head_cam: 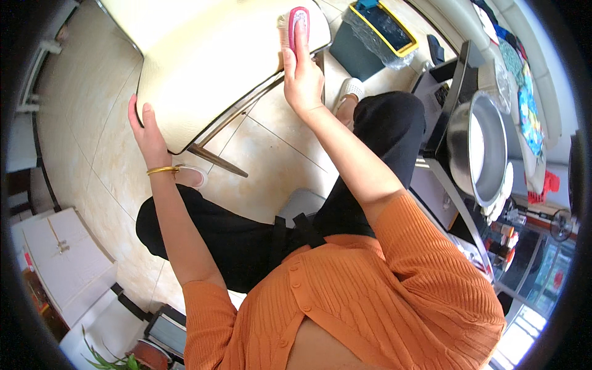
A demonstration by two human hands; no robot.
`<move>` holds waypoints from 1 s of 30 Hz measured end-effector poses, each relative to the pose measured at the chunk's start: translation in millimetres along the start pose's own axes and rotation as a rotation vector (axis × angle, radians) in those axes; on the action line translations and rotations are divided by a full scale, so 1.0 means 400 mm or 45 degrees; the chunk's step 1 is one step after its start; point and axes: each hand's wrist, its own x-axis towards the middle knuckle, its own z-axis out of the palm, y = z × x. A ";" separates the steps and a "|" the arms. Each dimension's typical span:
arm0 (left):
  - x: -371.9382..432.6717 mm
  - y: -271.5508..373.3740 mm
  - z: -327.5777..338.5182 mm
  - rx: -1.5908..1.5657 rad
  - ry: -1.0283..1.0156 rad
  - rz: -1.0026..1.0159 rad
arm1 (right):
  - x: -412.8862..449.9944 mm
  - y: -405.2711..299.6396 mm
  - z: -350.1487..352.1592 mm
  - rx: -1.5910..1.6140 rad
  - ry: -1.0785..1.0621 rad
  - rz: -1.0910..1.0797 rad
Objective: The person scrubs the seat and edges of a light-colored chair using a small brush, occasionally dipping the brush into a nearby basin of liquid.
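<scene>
A chair with a cream padded seat (199, 78) and metal legs (222, 162) stands before me. My left hand (150, 134) grips the near left edge of the seat, thumb on top and fingers around the side. In my right hand (303, 78) is a pink-rimmed scrubbing brush (299, 30), held over the right part of the seat. Its pale bristles (283, 34) face left and appear to touch the seat cover. The index finger lies along the brush's back.
Beyond the seat's right corner stands a dark bin (356, 48) with a yellow rim and plastic liner. To my right, a stainless steel basin (485, 148) rests on a black table (444, 115). A white cabinet (69, 259) and a potted plant (134, 360) are at lower left.
</scene>
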 end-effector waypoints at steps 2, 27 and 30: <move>0.008 -0.001 -0.005 -0.029 -0.033 0.050 | -0.054 0.031 0.004 -0.077 -0.045 0.041; -0.001 -0.006 -0.016 -0.072 -0.049 0.056 | -0.058 0.112 -0.034 -0.005 0.324 -0.050; -0.021 -0.012 -0.033 -0.071 -0.112 0.020 | 0.096 0.079 -0.084 0.076 0.110 0.341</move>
